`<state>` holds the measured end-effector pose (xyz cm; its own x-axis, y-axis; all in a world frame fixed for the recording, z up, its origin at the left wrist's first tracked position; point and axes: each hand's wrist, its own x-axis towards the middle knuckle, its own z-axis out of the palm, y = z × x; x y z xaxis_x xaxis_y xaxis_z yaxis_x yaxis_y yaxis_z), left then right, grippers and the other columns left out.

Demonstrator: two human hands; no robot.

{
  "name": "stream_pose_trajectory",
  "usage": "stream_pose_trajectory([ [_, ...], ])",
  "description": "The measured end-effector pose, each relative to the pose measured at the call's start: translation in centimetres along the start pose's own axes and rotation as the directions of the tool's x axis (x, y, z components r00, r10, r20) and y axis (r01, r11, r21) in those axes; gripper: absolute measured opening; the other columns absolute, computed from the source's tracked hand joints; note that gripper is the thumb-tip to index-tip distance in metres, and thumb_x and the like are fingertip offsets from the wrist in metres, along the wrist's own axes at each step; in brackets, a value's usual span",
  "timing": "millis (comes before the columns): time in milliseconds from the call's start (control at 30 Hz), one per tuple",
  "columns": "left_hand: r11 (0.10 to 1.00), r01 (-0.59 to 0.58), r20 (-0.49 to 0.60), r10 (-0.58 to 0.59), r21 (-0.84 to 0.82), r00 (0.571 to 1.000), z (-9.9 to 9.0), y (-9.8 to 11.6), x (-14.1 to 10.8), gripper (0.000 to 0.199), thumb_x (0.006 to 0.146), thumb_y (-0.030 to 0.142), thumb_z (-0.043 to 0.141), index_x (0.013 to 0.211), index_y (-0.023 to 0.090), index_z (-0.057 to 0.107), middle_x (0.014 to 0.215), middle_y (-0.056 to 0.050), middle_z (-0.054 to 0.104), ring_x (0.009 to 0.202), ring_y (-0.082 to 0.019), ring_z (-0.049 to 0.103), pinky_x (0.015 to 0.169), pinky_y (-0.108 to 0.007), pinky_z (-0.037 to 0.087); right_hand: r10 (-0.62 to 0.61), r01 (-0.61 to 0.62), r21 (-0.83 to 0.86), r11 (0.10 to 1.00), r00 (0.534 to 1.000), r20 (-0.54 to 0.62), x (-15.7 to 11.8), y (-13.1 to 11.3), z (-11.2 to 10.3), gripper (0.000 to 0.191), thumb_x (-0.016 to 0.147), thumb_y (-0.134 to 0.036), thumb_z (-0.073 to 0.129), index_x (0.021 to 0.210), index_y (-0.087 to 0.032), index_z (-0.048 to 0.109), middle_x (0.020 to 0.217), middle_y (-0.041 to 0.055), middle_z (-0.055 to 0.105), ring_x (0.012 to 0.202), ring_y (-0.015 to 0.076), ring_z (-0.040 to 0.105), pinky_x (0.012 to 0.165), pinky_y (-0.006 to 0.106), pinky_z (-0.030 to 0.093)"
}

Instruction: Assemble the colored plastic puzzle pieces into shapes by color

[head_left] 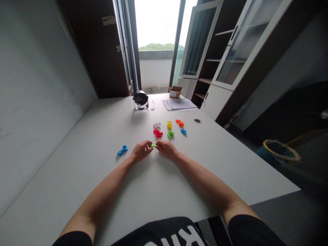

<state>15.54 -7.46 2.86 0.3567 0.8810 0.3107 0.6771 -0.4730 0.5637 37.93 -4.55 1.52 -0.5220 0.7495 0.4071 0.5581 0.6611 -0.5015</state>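
Between my two hands is a small light-green plastic piece point(153, 146), partly covered by fingers. My left hand point(141, 150) pinches its left end. The fingertips of my right hand point(166, 149) close on its right end. Just beyond the hands lie small piles of plastic pieces sorted by colour: red pieces point(158, 133), green pieces point(170, 134), white pieces point(156, 125), yellow pieces point(169, 124), orange pieces point(179, 123) and a few blue pieces point(183, 131). A joined-looking group of blue pieces point(122, 150) lies left of my left hand.
On the white table point(102, 126), a round black device on a stand point(140, 99) and a thin cable point(153, 105) stand farther back. Paper sheets point(180, 104) and an open cardboard box point(175, 92) are at the far right. A cable hole point(197, 121) pierces the tabletop.
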Motion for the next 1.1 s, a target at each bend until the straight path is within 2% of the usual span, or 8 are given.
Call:
stream_pose_trajectory([
  [167, 1.000, 0.001, 0.004, -0.001, -0.019, 1.000, 0.03, -0.01, -0.02, 0.023, 0.084, 0.027, 0.066, 0.107, 0.024, 0.064, 0.087, 0.001, 0.070, 0.069, -0.012, 0.061, 0.067, -0.023, 0.047, -0.011, 0.011, -0.007, 1.000, 1.000, 0.000, 0.02, 0.11, 0.06, 0.017, 0.094, -0.033, 0.060, 0.085, -0.019, 0.064, 0.072, -0.0013, 0.058, 0.064, 0.0111, 0.047, 0.062, 0.022, 0.032],
  [400, 1.000, -0.015, -0.002, 0.015, 0.008, 1.000, -0.07, 0.07, 0.02, 0.014, 0.089, 0.030, 0.060, 0.101, 0.023, 0.066, 0.084, 0.001, 0.069, 0.067, -0.012, 0.060, 0.065, -0.023, 0.046, -0.029, 0.028, 0.012, 1.000, 1.000, 0.013, 0.04, 0.21, 0.03, 0.022, 0.097, -0.034, 0.057, 0.084, -0.019, 0.067, 0.078, 0.0023, 0.063, 0.068, 0.0126, 0.051, 0.065, 0.023, 0.035],
  [633, 0.999, -0.018, -0.012, 0.018, 0.037, 1.000, -0.12, -0.03, 0.00, 0.015, 0.091, 0.034, 0.059, 0.099, 0.024, 0.067, 0.085, 0.000, 0.069, 0.068, -0.013, 0.061, 0.067, -0.024, 0.046, -0.003, 0.003, 0.030, 1.000, 1.000, 0.009, 0.06, -0.14, -0.17, 0.013, 0.092, -0.031, 0.064, 0.098, -0.022, 0.069, 0.078, 0.0009, 0.066, 0.065, 0.0120, 0.053, 0.064, 0.022, 0.037],
  [1100, 0.999, -0.021, -0.003, 0.021, 0.030, 1.000, -0.17, -0.57, 0.20, 0.025, 0.094, 0.041, 0.055, 0.096, 0.022, 0.072, 0.084, -0.002, 0.069, 0.071, -0.014, 0.061, 0.070, -0.025, 0.044, 0.013, -0.013, 0.028, 1.000, 1.000, -0.008, -0.03, 0.11, 0.13, 0.007, 0.086, -0.025, 0.067, 0.093, -0.021, 0.068, 0.076, -0.0010, 0.064, 0.062, 0.0106, 0.051, 0.062, 0.022, 0.036],
])
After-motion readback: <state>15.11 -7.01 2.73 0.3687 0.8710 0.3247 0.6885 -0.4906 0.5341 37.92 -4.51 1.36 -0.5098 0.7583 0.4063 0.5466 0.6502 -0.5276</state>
